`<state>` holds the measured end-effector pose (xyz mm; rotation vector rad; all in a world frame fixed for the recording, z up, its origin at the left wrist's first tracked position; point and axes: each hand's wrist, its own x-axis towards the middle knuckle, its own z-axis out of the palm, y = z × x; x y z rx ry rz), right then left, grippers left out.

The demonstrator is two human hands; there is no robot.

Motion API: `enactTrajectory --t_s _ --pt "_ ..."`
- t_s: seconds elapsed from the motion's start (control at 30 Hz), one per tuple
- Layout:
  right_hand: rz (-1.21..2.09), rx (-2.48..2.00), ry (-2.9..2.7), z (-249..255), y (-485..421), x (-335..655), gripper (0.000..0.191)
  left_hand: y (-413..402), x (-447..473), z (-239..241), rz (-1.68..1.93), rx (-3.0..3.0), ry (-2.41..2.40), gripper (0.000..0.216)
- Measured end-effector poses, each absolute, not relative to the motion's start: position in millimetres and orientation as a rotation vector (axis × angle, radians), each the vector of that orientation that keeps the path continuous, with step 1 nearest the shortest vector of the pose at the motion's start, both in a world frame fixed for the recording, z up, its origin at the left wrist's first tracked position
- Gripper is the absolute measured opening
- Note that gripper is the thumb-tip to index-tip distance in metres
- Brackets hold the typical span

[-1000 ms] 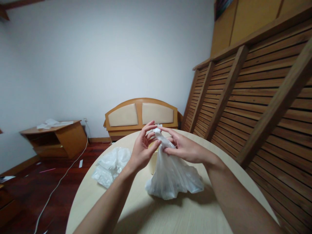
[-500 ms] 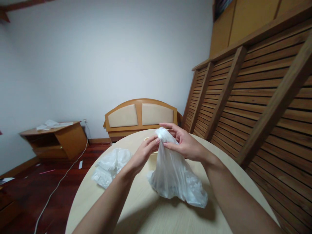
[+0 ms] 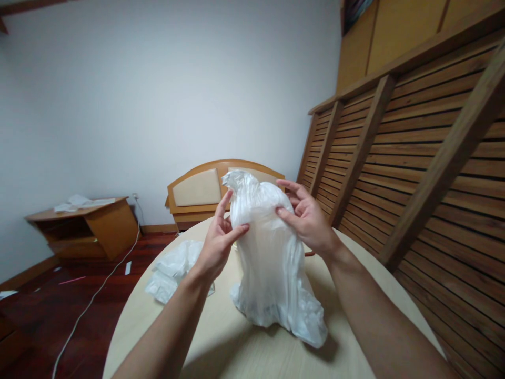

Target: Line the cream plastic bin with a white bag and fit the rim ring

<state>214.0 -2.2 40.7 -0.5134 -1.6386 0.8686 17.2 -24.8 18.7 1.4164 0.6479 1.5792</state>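
Observation:
A white, translucent plastic bag (image 3: 272, 268) stands gathered on the table in front of me, its upper part spread wide between my hands. My left hand (image 3: 221, 237) has its thumb on the front of the bag's left edge and its index finger up along the side. On the other edge, my right hand (image 3: 310, 218) pinches the plastic, thumb in front and fingers partly hidden behind. Whatever the bag contains cannot be made out. To the left lies a second crumpled clear-white plastic bag (image 3: 173, 271), partly covered by my left forearm.
The round pale table (image 3: 221, 337) holds both bags. Behind the upright bag, a pale yellowish thing is mostly hidden. Beyond stand a headboard (image 3: 195, 188) and a low wooden cabinet (image 3: 110, 226). Slatted wooden panels (image 3: 434, 173) lean at right; a white cable (image 3: 97, 297) crosses the floor.
My hands have moved apart, and the bag's bunched top has opened into a wide, raised sheet. The second bag stays in place on the table.

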Motion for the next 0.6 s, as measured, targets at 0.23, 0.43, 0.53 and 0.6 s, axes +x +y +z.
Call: enactTrajectory --t_s 0.23,0.43,0.53,0.6 --pt "0.656 -0.610 -1.544 45 3 227 0.054 -33 3 33 1.575 1.356 0.662 0.099" --pt "0.726 -0.615 -1.547 43 5 226 0.038 -28 4 34 1.596 1.295 0.661 0.078" --pt "0.626 -0.629 -1.345 46 12 233 0.033 -19 -6 35 1.987 1.181 0.675 0.058" --pt "0.529 -0.605 -1.250 47 18 242 0.031 -16 -15 37 2.242 1.169 0.723 0.047"
